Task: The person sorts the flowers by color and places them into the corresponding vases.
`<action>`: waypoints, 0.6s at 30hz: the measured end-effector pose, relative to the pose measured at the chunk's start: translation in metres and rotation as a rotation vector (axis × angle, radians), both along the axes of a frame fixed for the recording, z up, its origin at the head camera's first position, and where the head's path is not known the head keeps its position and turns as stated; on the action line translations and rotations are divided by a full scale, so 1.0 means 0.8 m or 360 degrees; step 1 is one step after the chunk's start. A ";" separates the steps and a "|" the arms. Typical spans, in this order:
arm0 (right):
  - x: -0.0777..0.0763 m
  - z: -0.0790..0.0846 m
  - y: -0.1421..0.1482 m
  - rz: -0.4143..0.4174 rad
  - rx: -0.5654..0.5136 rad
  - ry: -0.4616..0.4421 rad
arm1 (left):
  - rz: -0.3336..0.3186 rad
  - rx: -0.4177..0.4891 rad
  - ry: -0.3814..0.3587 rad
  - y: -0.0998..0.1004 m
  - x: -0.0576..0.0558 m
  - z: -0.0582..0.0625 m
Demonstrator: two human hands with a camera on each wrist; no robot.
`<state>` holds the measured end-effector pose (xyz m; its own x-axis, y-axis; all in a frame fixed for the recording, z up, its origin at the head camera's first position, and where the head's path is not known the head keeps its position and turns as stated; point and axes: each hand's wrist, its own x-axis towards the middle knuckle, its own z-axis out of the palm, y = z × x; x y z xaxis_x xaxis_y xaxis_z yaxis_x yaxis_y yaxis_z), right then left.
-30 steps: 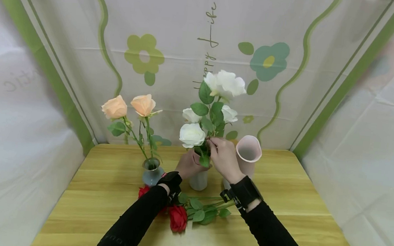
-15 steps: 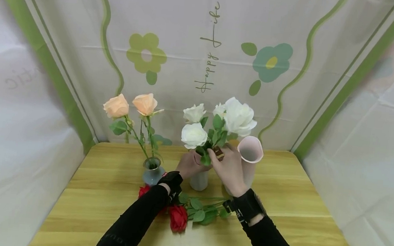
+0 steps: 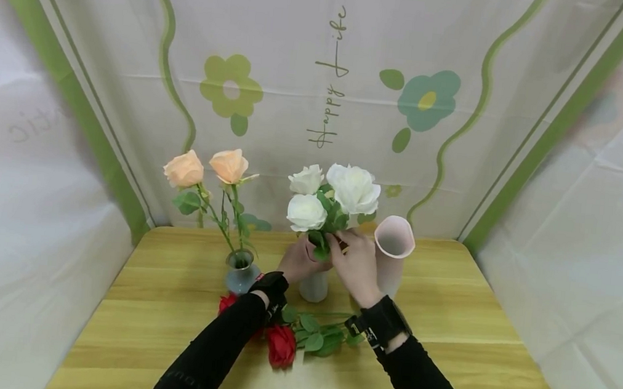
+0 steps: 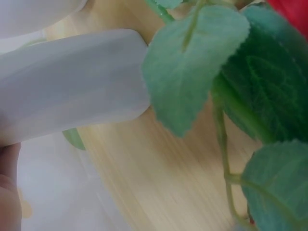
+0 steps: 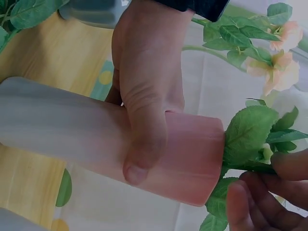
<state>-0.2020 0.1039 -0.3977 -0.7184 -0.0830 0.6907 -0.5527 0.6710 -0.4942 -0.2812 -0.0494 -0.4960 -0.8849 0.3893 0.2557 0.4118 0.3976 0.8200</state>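
A tall vase [image 3: 313,287], white below and pink above, stands upright at the middle of the table. My left hand [image 3: 297,260] holds it near its rim; the right wrist view shows the thumb [image 5: 142,149] across the pink part. At the vase's mouth my right hand [image 3: 357,266] pinches the green stem [image 5: 250,167] of a white rose, in the right wrist view. The large white rose [image 3: 353,189] is above that hand, beside two smaller white roses [image 3: 307,212]. Leaves and fingers hide the stems' lower ends.
Red roses [image 3: 281,345] with leafy stems lie in front of the vase. To the left stands a blue-grey vase [image 3: 242,275] with two peach roses [image 3: 229,165]. A second pink vase [image 3: 392,257] stands close on the right. Printed cloth [image 3: 281,31] hangs behind.
The large white rose has come down, swinging right and then back left. My right hand has sunk slightly at the vase's mouth. The left hand stays on the vase.
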 end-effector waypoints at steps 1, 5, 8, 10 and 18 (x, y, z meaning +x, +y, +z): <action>0.002 -0.001 0.001 -0.0011 -0.0007 -0.0023 | 0.0001 -0.0011 -0.0015 0.000 0.000 0.000; 0.014 -0.006 0.007 -0.0012 -0.0044 -0.0120 | 0.0008 -0.0029 -0.0050 0.001 0.001 -0.003; 0.027 -0.014 0.013 0.0031 -0.0047 -0.0160 | 0.0002 -0.0010 -0.0048 0.001 0.004 -0.005; 0.038 -0.019 0.017 0.0068 -0.0047 -0.0177 | 0.0000 -0.0001 -0.0039 0.002 0.005 -0.006; 0.082 -0.046 0.037 0.0188 0.0087 -0.0408 | -0.0049 0.0036 -0.0037 -0.001 -0.001 -0.002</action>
<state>-0.1361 0.1336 -0.4348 -0.8521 -0.2086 0.4801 -0.4905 0.6387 -0.5929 -0.2821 -0.0498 -0.4975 -0.8784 0.4109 0.2440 0.4041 0.3662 0.8382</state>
